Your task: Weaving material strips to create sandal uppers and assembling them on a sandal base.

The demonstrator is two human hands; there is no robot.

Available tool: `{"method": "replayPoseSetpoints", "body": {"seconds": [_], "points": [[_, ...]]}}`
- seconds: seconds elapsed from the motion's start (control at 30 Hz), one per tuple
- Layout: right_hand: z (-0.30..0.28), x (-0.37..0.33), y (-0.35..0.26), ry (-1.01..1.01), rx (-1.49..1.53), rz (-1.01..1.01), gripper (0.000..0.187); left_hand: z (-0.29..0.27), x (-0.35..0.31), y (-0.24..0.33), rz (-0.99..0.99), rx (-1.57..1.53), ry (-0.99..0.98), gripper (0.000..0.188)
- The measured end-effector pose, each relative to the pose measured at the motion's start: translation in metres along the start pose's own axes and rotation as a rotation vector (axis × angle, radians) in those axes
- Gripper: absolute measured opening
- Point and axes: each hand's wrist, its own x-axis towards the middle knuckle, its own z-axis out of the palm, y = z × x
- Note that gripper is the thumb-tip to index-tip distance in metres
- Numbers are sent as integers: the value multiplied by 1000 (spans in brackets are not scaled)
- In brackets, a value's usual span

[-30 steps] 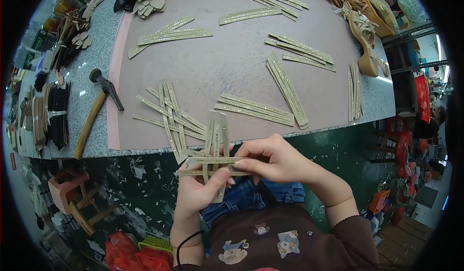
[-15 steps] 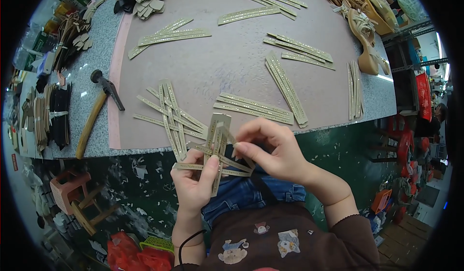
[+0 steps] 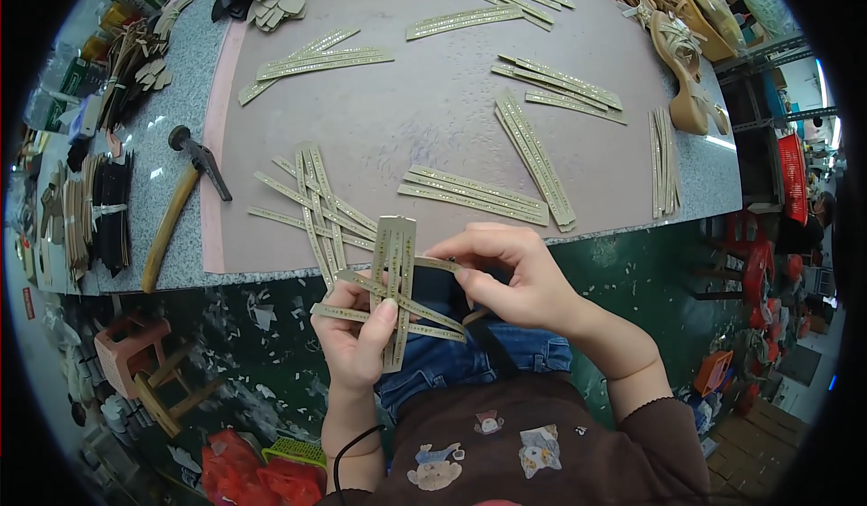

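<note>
- Left hand: held over the lap, in front of the table edge, thumb on top, pinching a bundle of crossed strips. Thumb tip presses where the upright strips cross the slanted ones.
- Crossed strips: tan, studded with small dots. A few stand upright side by side; two or three run across them at a slant toward the right. The lot sits just below the table's front edge, above blue jeans.
- Right hand: fingers curled, fingertips pinching the right end of a slanted strip, touching the bundle from the right side. Cannot tell exactly which strip it grips.
- Table: grey speckled top with a pinkish mat covering most of it.
- Loose strip piles on the mat: one pile just beyond the left hand, another beyond the right hand, more further back.
- Hammer lies on the table left of the mat, wooden handle pointing toward the person, head partly on the mat edge.
- Sandal with a wedge heel at the far right of the table.
- Stacks of dark and tan pieces along the left table edge.
- Pink stool on the floor, lower left.
</note>
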Motion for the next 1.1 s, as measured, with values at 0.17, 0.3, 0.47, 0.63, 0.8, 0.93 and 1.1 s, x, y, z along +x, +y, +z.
{"method": "replayPoseSetpoints", "body": {"seconds": [0.17,0.3,0.47,0.63,0.8,0.93,1.1], "points": [[6,2,5,-2,41,-70,19,5,1,2,10,112,10,22],[11,4,4,2,67,-92,14,7,3,2,40,190,20,19],[11,4,-5,-12,73,92,10,7,7,1,125,304,0,15],[2,6,0,-50,-44,12,8,10,6,1,150,377,15,12],[-5,9,12,-98,-120,-197,8,12,4,2,45,279,37,11],[-4,9,13,-100,-106,-179,8,8,7,4,98,391,-31,11],[-1,8,9,-84,46,52,8,5,9,10,169,586,-175,14]]}}
